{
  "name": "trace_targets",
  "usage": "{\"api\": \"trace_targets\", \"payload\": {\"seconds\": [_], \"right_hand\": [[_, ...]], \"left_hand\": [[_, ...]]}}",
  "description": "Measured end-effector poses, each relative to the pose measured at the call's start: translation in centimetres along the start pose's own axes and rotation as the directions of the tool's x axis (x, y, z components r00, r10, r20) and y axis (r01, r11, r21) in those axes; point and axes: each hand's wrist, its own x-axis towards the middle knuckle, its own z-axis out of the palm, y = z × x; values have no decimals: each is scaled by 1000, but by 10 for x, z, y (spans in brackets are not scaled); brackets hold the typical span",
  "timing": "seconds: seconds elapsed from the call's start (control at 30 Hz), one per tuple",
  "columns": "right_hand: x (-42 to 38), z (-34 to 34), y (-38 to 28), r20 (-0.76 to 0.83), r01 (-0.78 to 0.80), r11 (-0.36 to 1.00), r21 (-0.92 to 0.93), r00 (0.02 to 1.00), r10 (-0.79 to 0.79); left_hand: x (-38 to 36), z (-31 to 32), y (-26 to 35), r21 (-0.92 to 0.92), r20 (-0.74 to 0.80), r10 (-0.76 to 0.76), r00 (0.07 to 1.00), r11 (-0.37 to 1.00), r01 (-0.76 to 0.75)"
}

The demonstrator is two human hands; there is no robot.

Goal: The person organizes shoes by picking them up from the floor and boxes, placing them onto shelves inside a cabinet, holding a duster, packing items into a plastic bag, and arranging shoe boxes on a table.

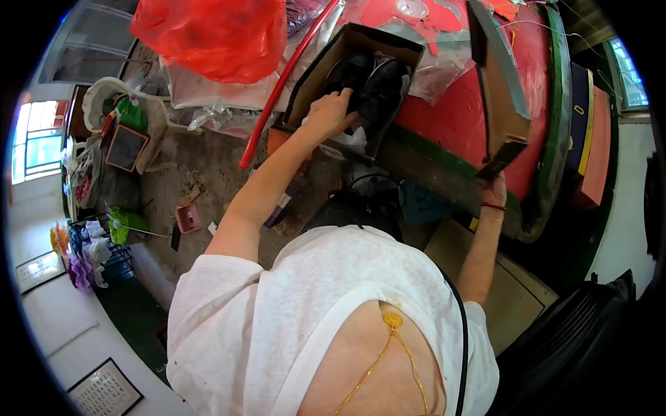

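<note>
An open cardboard shoe box (305,84) with dark sides lies tilted at the edge of the table, with a pair of black shoes (383,89) inside. White tissue paper (352,141) shows at its near end. My left hand (329,113) reaches into the box, its fingers curled at the near end of the left shoe; the fingertips are partly hidden. At the right, my right hand (494,191) grips the lower end of the box lid (501,97), which stands on edge, brown inside and grey outside.
A red-topped table (444,132) with a dark green edge bears clear plastic and pink-red paper cutouts (440,21). A red pole (284,83) slants beside the box, near a red plastic bag (215,38). A white plastic chair (104,93) stands left; a black bag (569,347) sits lower right.
</note>
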Motion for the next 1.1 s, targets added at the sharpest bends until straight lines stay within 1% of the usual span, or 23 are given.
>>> {"api": "trace_targets", "payload": {"seconds": [0.07,0.1,0.17,0.2,0.23,0.27,0.3,0.33,0.37,0.4,0.43,0.47,0.5,0.63,0.7,0.77,0.83,0.87,0.93,1.0,1.03,1.07,1.1], "right_hand": [[-9,43,36,-128,100,985,-140,985,-118],[-20,77,54,-109,114,975,-188,985,-136],[-40,134,92,-103,127,946,-299,981,-165],[-45,148,105,-117,125,924,-362,977,-178],[-30,131,122,97,209,881,-425,978,-185],[-27,129,143,74,230,852,-470,972,-222],[-46,159,155,-114,127,716,-687,954,-279],[-45,158,172,-4,194,652,-733,957,-290],[-32,144,192,80,313,680,-663,933,-352],[-35,150,194,61,270,705,-656,950,-307],[-40,157,193,41,225,727,-649,964,-262],[-47,163,193,46,233,723,-650,962,-269],[-55,169,195,33,153,706,-692,983,-180],[-61,159,199,-12,-28,709,-704,1000,28],[-51,151,190,-25,-106,685,-721,992,127],[-51,160,164,43,-131,619,-774,965,257],[-50,166,120,26,-95,497,-863,972,232],[-36,154,101,35,26,493,-869,999,9],[-3,116,43,5,195,506,-840,936,-353],[30,61,-37,-65,388,529,-755,758,-649],[29,42,-80,-108,444,503,-742,662,-742],[35,21,-126,-332,447,646,-619,597,-731],[50,-33,-181,-486,449,798,-402,634,-601]], "left_hand": [[-14,-12,-8,-111,-286,86,954,986,-122],[-17,-16,-17,-111,-291,84,953,986,-121],[-25,-20,-38,-331,-526,-37,850,929,-164],[-27,-23,-52,-331,-530,-40,847,929,-164],[-28,-26,-67,-558,-471,-208,857,823,-107],[-29,-29,-78,-749,-374,-355,857,661,-53],[-31,-32,-85,-750,-380,-355,854,659,-60],[-33,-36,-90,-860,-224,-393,892,511,9],[-34,-39,-94,-934,-62,-401,914,346,88],[-34,-41,-98,-969,100,-376,921,175,176],[-32,-35,-104,-971,93,-372,923,173,167],[-30,-23,-109,-883,-82,-361,929,459,100],[-27,-13,-114,-709,-244,-296,924,705,38],[-9,-18,-130,-598,-201,-207,958,800,48],[-6,-34,-112,-735,-77,-123,989,677,27],[-5,-51,-93,-559,-114,-150,982,827,61],[2,-53,-82,-601,-73,-231,970,786,142],[11,-41,-100,-566,-71,-182,981,817,111],[19,-25,-114,-540,-55,-171,984,834,115],[22,-20,-112,-547,-37,-188,981,825,138],[21,-18,-113,-547,-38,-182,982,827,132],[24,-12,-126,-534,-72,-162,984,840,99],[26,-4,-133,-518,-108,-144,984,853,68]]}}
